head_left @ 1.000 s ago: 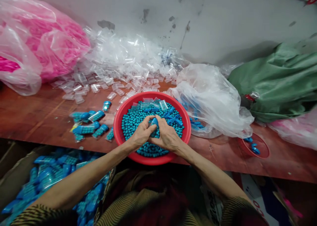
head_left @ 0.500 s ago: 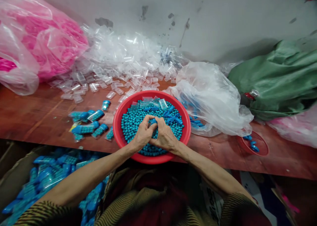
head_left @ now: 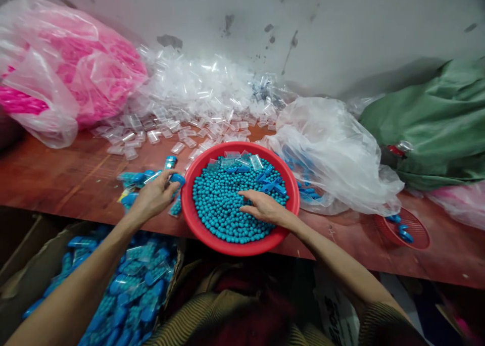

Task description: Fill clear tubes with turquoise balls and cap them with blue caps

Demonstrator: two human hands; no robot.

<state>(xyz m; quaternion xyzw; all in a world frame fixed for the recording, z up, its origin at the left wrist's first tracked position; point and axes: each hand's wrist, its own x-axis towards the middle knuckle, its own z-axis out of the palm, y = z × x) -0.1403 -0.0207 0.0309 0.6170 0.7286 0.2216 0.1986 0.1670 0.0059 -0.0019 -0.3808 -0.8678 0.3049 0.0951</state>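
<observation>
My left hand (head_left: 155, 195) is left of the red basin (head_left: 186, 214), its thumb and fingers around a small clear container with a blue cap (head_left: 177, 179). Most of that container's body is hidden by the hand. Over the basin, my right hand (head_left: 264, 206) hovers above or touches the blue beads (head_left: 215, 204), fingers apart and holding nothing visible. Blue plastic clips (head_left: 273, 186) and several clear empty cases (head_left: 256, 161) lie on the beads. More filled containers (head_left: 131, 178) lie on the table beside my left hand.
Loose clear cases (head_left: 197, 98) are heaped along the wall. A bag of pink pieces (head_left: 102, 68) stands at left. On the right are a white plastic bag (head_left: 333, 154), a small red basket (head_left: 420, 240) and green cloth (head_left: 428, 129). Below the table edge, a box holds blue-capped containers (head_left: 129, 285).
My hands were together over the basin around a small blue item. Now they are apart: the left has moved left with the blue-capped container, while the right stays over the beads with opened fingers.
</observation>
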